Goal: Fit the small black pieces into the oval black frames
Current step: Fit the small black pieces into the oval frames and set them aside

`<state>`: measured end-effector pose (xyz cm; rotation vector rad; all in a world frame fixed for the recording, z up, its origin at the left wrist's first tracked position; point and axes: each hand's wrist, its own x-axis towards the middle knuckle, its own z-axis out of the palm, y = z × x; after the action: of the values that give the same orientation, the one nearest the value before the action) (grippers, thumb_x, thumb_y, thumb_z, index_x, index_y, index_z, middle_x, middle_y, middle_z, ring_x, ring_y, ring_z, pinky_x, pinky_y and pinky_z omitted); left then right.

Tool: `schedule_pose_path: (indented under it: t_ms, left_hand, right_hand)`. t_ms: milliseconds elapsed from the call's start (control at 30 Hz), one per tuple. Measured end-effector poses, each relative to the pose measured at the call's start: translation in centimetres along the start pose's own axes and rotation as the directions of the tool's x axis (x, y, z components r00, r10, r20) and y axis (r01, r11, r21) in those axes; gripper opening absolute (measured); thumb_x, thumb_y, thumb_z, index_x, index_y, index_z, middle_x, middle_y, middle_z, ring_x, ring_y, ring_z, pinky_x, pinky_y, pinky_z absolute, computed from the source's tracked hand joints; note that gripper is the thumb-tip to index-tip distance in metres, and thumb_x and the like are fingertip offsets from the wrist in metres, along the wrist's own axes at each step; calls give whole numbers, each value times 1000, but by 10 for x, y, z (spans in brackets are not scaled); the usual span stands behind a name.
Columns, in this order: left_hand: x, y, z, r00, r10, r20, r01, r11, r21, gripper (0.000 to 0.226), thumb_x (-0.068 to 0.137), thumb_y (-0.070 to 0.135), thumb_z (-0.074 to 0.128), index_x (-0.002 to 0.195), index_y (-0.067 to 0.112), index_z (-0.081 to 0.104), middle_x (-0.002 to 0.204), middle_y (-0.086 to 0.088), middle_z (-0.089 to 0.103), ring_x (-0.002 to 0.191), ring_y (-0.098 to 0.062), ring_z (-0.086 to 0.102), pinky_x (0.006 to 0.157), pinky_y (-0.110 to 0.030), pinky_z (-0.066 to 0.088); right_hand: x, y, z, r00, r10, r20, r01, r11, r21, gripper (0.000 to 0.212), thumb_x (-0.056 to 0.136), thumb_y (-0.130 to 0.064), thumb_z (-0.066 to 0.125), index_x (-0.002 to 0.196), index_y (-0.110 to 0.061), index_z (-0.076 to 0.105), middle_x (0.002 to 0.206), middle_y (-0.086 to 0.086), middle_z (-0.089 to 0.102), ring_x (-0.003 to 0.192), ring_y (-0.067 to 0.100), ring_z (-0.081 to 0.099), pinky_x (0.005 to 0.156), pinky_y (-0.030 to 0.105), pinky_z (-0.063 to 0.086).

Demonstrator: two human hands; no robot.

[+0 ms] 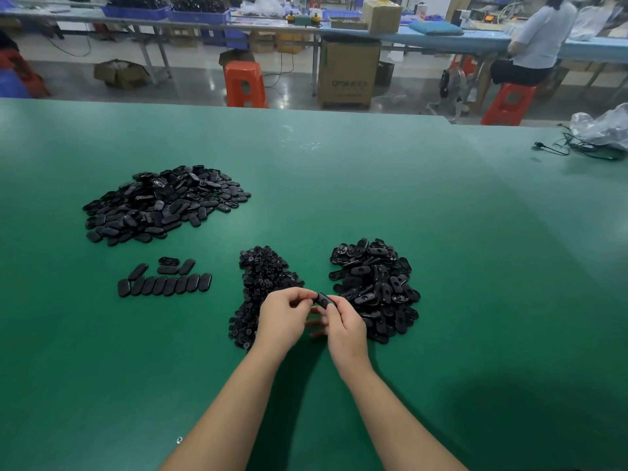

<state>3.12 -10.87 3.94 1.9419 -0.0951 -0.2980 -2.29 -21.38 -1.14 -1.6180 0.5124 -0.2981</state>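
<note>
So you've got one oval black frame [325, 300] pinched between both hands, just above the green table [390, 198]. Your left hand [283, 317] has its fingers curled in, with the fingertips on the frame's left end, and your right hand [343, 326] grips it from the right with the thumb on top. Whether there's a small piece between your fingers too, can't tell, it's all black on black there.

Right behind your left hand is the heap of small black pieces [263, 287], running as a long strip toward you and partly hidden by your wrist. Just beside your right hand, on its right, sits the pile of oval frames [375, 287], with open holes showing in lots of them.

Further off on the left there's a big pile of oval parts [163, 203], and nearer than that a short row of ovals [164, 285] laid side by side, touching, with a few more loose ones [168, 265] just behind the row.

Far right corner of the table has a crumpled clear plastic bag [603, 127] with black cables [574, 149] next to it. Past the table edge you can see an orange stool [245, 83], a tall cardboard box [348, 74], and a person seated on another stool [535, 39] at the blue bench.
</note>
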Motion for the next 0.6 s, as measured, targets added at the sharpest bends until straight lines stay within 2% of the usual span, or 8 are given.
schedule_pose_path:
  t_ms: [100, 167, 267, 400, 600]
  left_hand:
    - [0, 1, 2, 1000, -3, -18, 4, 1000, 12, 18, 91, 7, 67, 93, 23, 74, 80, 9, 75, 64, 0, 65, 66, -21, 49]
    - [0, 2, 3, 1000, -7, -31, 8, 1000, 25, 16, 90, 10, 69, 86, 25, 72, 79, 8, 75, 72, -7, 70, 69, -25, 53]
    - [1, 3, 4, 999, 8, -35, -5, 996, 87, 16, 89, 13, 72, 81, 27, 72, 75, 9, 73, 69, -3, 67, 64, -20, 50]
    - [1, 4, 4, 999, 32, -23, -27, 984, 177, 19, 89, 12, 69, 77, 27, 71, 76, 10, 71, 73, -4, 66, 62, -15, 46]
    - [0, 7, 4, 999, 46, -10, -43, 970, 238, 21, 91, 11, 68, 78, 27, 70, 81, 10, 71, 79, -6, 67, 70, -19, 50]
  right_hand:
    - [1, 1, 1, 1000, 11, 10, -11, 999, 31, 28, 96, -23, 43, 106, -22, 70, 95, 5, 77, 82, 28, 73, 77, 62, 57]
    - [2, 2, 1, 1000, 14, 9, -14, 1000, 1, 32, 93, -29, 43, 109, -22, 69, 95, 3, 77, 84, 27, 73, 78, 60, 58]
    - [3, 3, 0, 1000, -7, 7, 8, 995, -98, 28, 99, -23, 46, 115, -19, 69, 101, 0, 76, 93, 25, 72, 85, 56, 57]
    - [2, 1, 0, 1000, -21, 1, 21, 990, -142, 27, 102, -17, 49, 118, -18, 71, 102, -4, 76, 94, 18, 71, 86, 52, 58]
    - [1, -1, 0, 999, -35, 9, 36, 987, -155, 26, 103, -14, 49, 116, -18, 71, 99, -6, 75, 90, 15, 71, 84, 50, 58]
